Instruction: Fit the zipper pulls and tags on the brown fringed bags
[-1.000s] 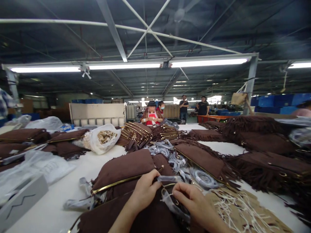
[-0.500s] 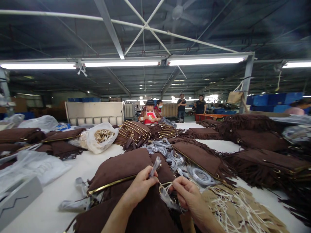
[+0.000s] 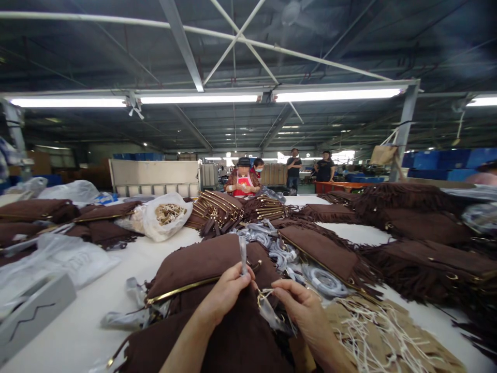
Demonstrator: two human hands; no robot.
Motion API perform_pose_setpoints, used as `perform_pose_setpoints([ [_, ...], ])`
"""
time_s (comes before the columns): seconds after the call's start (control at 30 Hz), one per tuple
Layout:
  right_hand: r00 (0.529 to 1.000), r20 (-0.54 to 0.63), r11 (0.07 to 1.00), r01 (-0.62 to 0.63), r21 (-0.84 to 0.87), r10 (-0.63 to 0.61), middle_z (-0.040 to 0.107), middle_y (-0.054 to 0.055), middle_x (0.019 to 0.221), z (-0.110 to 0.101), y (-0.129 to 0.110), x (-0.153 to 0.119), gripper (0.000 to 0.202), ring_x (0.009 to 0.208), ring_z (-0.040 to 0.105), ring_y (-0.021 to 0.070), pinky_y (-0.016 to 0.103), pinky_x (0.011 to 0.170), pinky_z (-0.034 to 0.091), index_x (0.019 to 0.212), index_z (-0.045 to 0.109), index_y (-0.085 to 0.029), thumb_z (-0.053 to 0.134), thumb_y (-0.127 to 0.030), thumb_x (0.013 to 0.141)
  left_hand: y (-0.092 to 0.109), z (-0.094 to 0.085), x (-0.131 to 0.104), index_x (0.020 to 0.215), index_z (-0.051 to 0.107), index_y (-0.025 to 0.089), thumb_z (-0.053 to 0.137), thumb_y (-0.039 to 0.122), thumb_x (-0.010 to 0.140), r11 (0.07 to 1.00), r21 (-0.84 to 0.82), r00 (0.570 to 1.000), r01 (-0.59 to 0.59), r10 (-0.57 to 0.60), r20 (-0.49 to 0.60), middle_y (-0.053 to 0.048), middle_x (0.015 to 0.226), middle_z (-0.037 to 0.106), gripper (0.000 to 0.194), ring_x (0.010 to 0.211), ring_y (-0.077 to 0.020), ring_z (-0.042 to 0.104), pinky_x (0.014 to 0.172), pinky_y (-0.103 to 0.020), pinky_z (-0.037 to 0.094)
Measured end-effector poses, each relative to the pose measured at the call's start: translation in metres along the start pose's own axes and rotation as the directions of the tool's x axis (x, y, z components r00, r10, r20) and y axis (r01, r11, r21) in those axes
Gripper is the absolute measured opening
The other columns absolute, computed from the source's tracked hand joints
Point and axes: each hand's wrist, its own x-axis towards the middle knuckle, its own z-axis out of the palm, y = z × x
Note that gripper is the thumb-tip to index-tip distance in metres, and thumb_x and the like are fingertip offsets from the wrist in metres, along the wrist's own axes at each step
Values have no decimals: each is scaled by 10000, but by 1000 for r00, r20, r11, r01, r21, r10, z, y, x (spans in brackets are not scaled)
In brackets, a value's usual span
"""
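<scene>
My left hand (image 3: 229, 290) is closed on a plastic-wrapped strap end (image 3: 243, 254) that sticks up above its fingers. Close by on the right, my right hand (image 3: 298, 305) pinches a white string (image 3: 268, 291), which runs to a gold ring (image 3: 259, 298) between the hands. A piece of clear plastic (image 3: 269, 313) hangs below the ring. Under both hands lie dark brown bags (image 3: 198, 259) with gold zippers. Brown paper tags (image 3: 373, 331) with white strings are spread beside my right forearm.
Plastic-wrapped straps (image 3: 324, 280) and fringed brown bags (image 3: 419, 259) cover the right side. A plastic bag of tags (image 3: 165, 215) stands back left, near a grey box (image 3: 39, 316). Across the white table (image 3: 143, 259), a person in a red apron (image 3: 244, 184) works; others stand farther back.
The view has shifted slightly, moving the scene a little to the right. The wrapped strap end in my left hand now points more upright. Both hands keep their holds.
</scene>
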Motion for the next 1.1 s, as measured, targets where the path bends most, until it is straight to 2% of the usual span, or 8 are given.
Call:
perform_pose_setpoints([
  [0.1, 999, -31, 1000, -13, 19, 14, 637, 7, 679, 0, 2, 4, 600, 466, 354, 46, 178, 443, 210, 843, 671, -152, 795, -684, 594, 0, 0, 0, 863, 542, 169, 575, 499, 767, 1000, -20, 1000, -22, 22, 2, -25, 802, 624, 346, 797, -182, 534, 817, -312, 392],
  [0.17, 999, -35, 999, -31, 22, 32, 645, 14, 691, 0, 0, 5, 643, 436, 288, 28, 184, 433, 130, 839, 646, -148, 790, -711, 566, 1, 0, -1, 842, 542, 171, 590, 440, 753, 1000, -8, 1000, -26, 26, 4, -17, 798, 621, 287, 799, -176, 532, 810, -306, 388],
  [0.3, 998, -26, 998, -53, 43, 54, 620, -1, 674, 4, -4, 1, 639, 431, 266, 20, 184, 437, 112, 834, 626, -149, 791, -702, 560, 3, 1, -2, 811, 534, 175, 621, 218, 617, 999, 45, 1000, -6, 5, 23, 2, 814, 610, 217, 790, -162, 516, 769, -284, 368],
  [0.5, 993, 26, 992, -116, 48, 115, 414, -80, 507, 13, -10, -3, 684, 412, 208, 17, 187, 431, 81, 816, 606, -141, 775, -745, 541, 2, 2, -1, 781, 510, 176, 604, 190, 586, 999, 21, 998, -30, 29, 47, -3, 783, 600, 217, 763, -162, 512, 754, -291, 369],
  [0.6, 991, 55, 992, -125, 32, 123, 476, -61, 555, 15, -10, -3, 691, 427, 203, 12, 185, 440, 103, 812, 607, -137, 775, -750, 543, 1, 2, -1, 777, 509, 179, 605, 185, 576, 1000, 14, 999, -17, 17, 41, -3, 782, 607, 223, 763, -162, 513, 750, -288, 368],
  [0.67, 991, 76, 993, -115, 25, 113, 536, -31, 616, 16, -8, -2, 665, 466, 284, 26, 178, 461, 185, 803, 617, -130, 782, -728, 563, 1, 1, 0, 776, 516, 178, 604, 183, 572, 1000, 15, 999, -11, 10, 38, -5, 786, 610, 222, 767, -163, 510, 753, -287, 364],
  [0.77, 990, 112, 996, -89, -16, 90, 534, -16, 643, 15, -4, -2, 622, 563, 393, 70, 188, 526, 299, 759, 621, -126, 778, -704, 592, 1, 1, 0, 783, 520, 178, 602, 182, 572, 1000, 11, 999, -9, 8, 41, -7, 794, 614, 226, 779, -168, 507, 768, -293, 360],
  [1.1, 986, 158, 995, -41, -88, 55, 468, -28, 649, 14, -4, -4, 585, 596, 371, 82, 194, 535, 298, 765, 596, -140, 729, -700, 664, 5, 2, -1, 761, 516, 178, 569, 180, 553, 1000, -8, 999, -3, 4, 37, -15, 790, 609, 215, 798, -181, 512, 782, -301, 360],
])
